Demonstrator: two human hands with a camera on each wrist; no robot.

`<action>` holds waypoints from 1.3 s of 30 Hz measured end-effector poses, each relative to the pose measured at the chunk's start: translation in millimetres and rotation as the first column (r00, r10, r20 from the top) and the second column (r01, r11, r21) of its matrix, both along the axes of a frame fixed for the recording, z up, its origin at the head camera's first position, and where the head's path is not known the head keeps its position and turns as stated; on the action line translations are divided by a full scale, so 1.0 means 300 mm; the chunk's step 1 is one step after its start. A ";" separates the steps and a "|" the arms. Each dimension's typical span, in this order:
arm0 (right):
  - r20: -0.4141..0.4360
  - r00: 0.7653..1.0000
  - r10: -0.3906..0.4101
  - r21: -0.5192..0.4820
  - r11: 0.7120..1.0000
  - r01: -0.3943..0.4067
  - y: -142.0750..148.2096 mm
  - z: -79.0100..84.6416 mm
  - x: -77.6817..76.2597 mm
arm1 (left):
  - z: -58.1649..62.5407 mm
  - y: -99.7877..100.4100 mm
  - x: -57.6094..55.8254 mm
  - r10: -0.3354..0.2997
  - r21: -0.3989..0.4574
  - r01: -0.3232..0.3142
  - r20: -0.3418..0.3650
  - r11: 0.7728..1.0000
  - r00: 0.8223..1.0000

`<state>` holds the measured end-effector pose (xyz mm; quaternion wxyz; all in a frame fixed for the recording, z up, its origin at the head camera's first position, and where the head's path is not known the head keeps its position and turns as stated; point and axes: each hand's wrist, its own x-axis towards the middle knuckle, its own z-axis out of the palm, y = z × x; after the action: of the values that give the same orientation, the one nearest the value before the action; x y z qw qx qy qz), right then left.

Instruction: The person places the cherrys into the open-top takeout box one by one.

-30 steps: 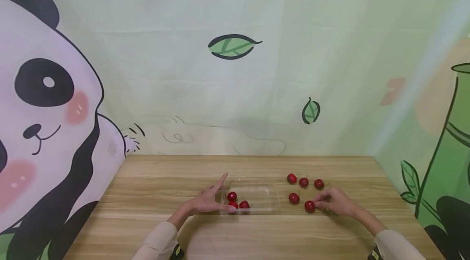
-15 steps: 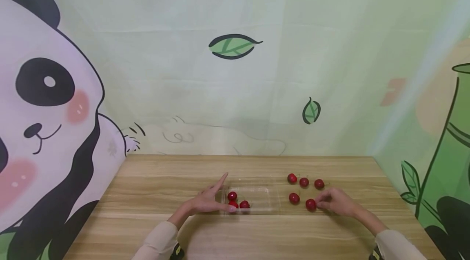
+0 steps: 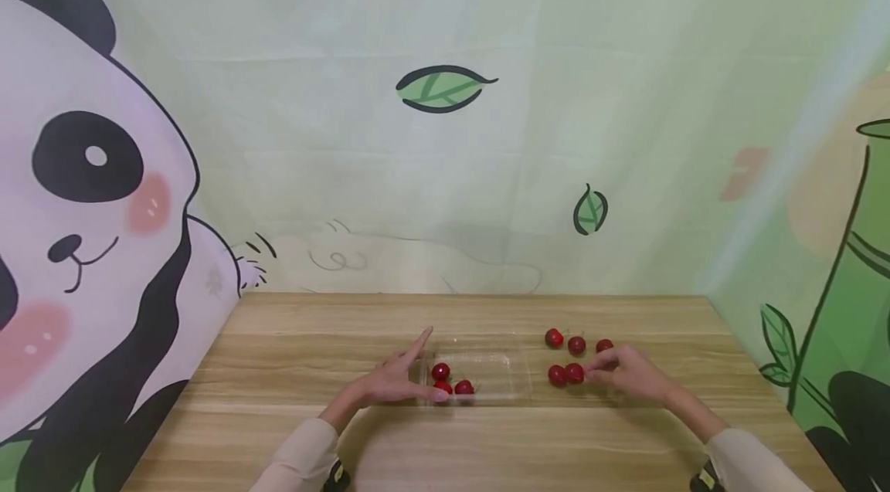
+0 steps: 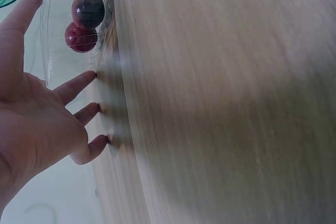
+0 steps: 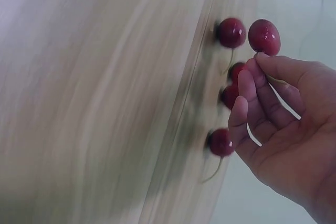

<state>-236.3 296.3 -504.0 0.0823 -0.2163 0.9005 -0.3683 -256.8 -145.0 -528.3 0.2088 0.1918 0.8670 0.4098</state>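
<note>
We see a glossy dark-red round cherry [image 3: 575,373] hanging by its thin green stem [image 5: 275,80] from the right hand [image 3: 631,376], whose thumb and forefinger pinch that stem, on the cherry's three-o'clock side; it appears lifted off the wood. Around it we count four loose red cherries: one at nine o'clock [image 3: 557,376], just beside it in the head view, one at eleven [image 3: 554,337], one at twelve [image 3: 576,345], and one at two [image 3: 604,345], partly behind the fingers. Well toward nine o'clock we find a clear rectangular plastic box [image 3: 494,370] with three more red cherries [image 3: 464,388] near its nine-o'clock end. There the left hand [image 3: 392,380] has its fingers straight and splayed about that end, thumb at the near side. Beneath lies a light wood-grain table [image 3: 299,337]; beyond, at twelve o'clock, hangs a pale-green printed cloth [image 3: 348,160].
</note>
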 end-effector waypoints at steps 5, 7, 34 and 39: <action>-0.018 1.000 0.006 -0.005 1.000 -0.006 -0.053 0.019 0.009 | -0.003 0.002 0.001 -0.024 0.009 0.024 -0.006 1.000 1.000; -0.035 0.999 0.022 -0.002 1.000 -0.022 -0.079 0.033 0.008 | 0.002 0.001 0.002 -0.022 0.007 0.022 -0.009 1.000 1.000; -0.244 0.969 0.032 -0.104 0.993 -0.059 -0.417 0.041 -0.060 | 0.014 -0.003 0.008 -0.010 0.004 0.010 -0.001 1.000 1.000; -0.234 0.970 0.065 -0.094 0.992 -0.089 -0.489 0.021 -0.058 | 0.011 -0.001 0.008 -0.011 0.012 0.011 0.017 1.000 1.000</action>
<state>-253.7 149.7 -497.5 -0.0196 -0.2964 0.8745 -0.3834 -254.4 -145.2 -525.2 0.2175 0.1944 0.8616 0.4154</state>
